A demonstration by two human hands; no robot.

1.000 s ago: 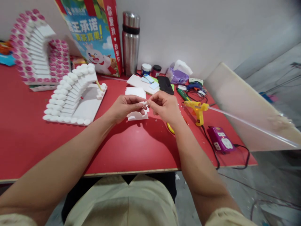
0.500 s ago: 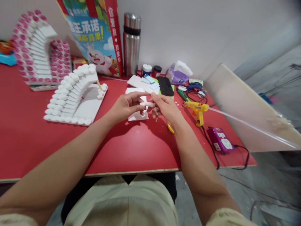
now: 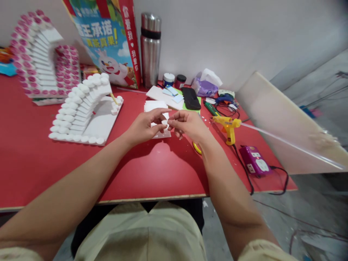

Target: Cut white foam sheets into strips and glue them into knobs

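My left hand (image 3: 143, 125) and my right hand (image 3: 190, 124) meet above the middle of the red table. Pinched between their fingertips is a small white piece (image 3: 164, 122), partly covered by the fingers; its material is hard to tell. White sheets (image 3: 155, 106) lie on the table behind and beneath the hands. To the left stands a white staircase model (image 3: 78, 113), edged with rounded white pads and fitted with a thin yellowish stick. Close by my right wrist, a yellow loop-shaped handle (image 3: 197, 148) shows partly from under the arm.
A yellow hot glue gun (image 3: 228, 127) with a clear stick is at the right, near a purple power socket box (image 3: 255, 161) and cords. Behind are a steel flask (image 3: 150, 50), small jars, a purple tissue pack (image 3: 206, 86), a printed bag (image 3: 108, 43) and a pink-and-white stair model (image 3: 45, 61).
My right fingers have moved left, closer to my left fingertips. The white piece, seen before as a longer strip between the hands, now shows shorter and more covered.
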